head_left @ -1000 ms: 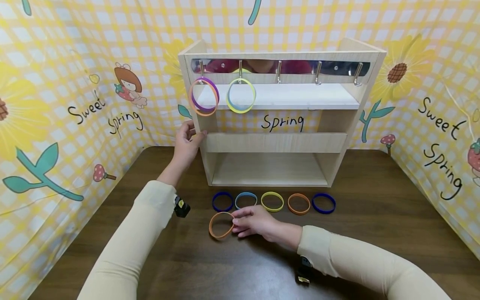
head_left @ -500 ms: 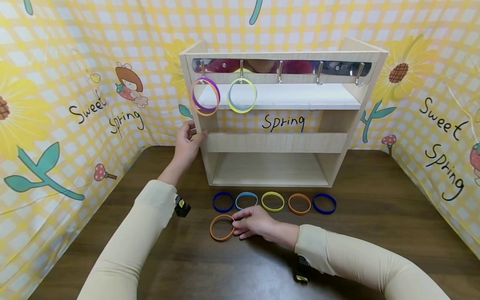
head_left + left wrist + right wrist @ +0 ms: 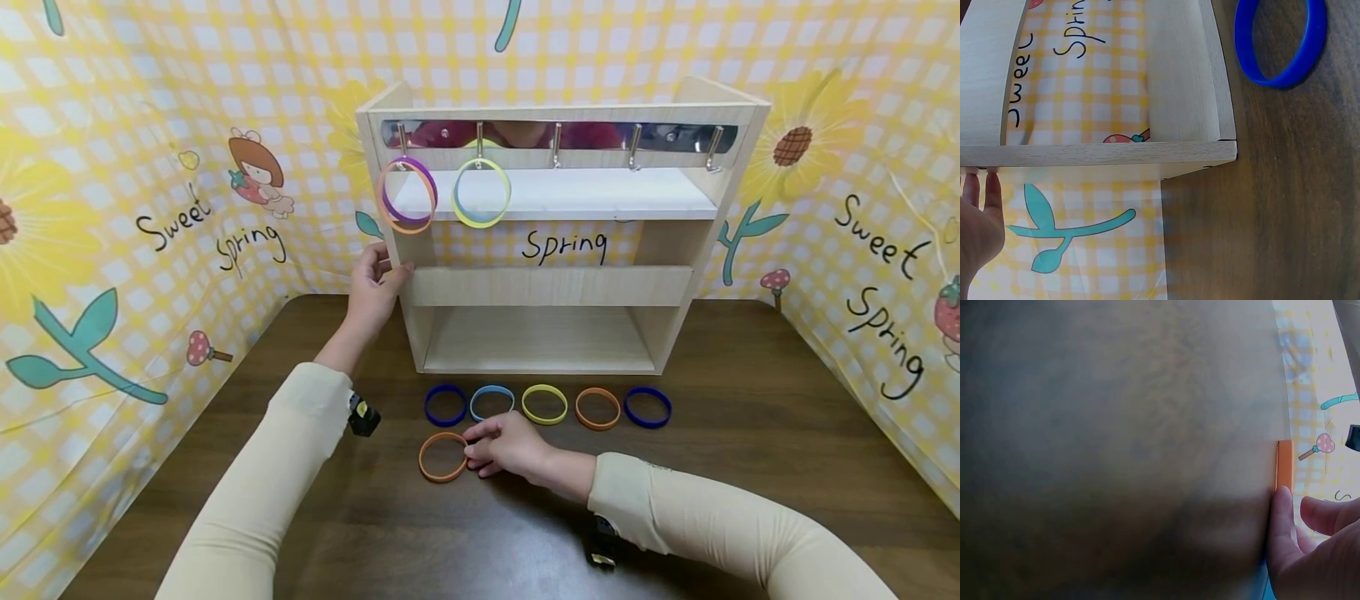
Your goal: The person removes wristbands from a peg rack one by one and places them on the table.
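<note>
Lone orange band (image 3: 442, 479) flat on table (image 3: 360, 525), in front of rack (image 3: 552, 286), farther out than row of five bands (image 3: 545, 422) near rack's foot. Right hand (image 3: 513, 446): fingertip touching band's edge, thumb spread apart. Left hand (image 3: 372, 292): fingertips pressed against rack's left side. Band pairs (image 3: 480, 224) hang from rack's two leftmost hooks (image 3: 480, 143).

yellow-checked cloth backdrop (image 3: 315, 50) | printed sunflowers (image 3: 795, 146) | brown wood-grain tabletop (image 3: 750, 392)
</note>
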### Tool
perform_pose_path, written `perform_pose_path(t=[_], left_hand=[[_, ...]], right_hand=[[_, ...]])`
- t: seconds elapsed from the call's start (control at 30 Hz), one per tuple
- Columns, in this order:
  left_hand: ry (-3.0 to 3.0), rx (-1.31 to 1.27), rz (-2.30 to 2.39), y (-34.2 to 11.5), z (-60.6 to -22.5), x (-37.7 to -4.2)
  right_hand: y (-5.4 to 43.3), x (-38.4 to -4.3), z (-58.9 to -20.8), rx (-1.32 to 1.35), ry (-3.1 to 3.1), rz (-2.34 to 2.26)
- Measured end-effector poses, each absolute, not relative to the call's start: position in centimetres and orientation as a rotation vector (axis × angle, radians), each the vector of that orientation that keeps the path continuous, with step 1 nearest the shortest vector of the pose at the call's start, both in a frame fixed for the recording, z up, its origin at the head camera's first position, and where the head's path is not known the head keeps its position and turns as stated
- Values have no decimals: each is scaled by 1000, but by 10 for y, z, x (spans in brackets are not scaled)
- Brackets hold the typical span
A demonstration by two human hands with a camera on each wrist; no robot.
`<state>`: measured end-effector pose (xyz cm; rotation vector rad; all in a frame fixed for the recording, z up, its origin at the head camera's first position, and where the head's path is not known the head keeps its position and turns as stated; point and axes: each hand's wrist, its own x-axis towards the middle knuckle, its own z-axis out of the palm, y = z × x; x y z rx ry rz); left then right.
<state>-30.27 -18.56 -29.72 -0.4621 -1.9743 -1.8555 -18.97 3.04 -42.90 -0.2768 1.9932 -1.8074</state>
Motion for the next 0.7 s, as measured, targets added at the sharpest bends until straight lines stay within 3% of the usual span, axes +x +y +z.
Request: perform_pose_path(t=[0.33, 0.7], left_hand=[[-1957, -467, -1859, -186, -299, -302], [-1968, -459, -1861, -186, -298, -303]], right_hand=[[37, -191, -423, -327, 1988, -1807], [47, -206, -388, -383, 1984, -1985]])
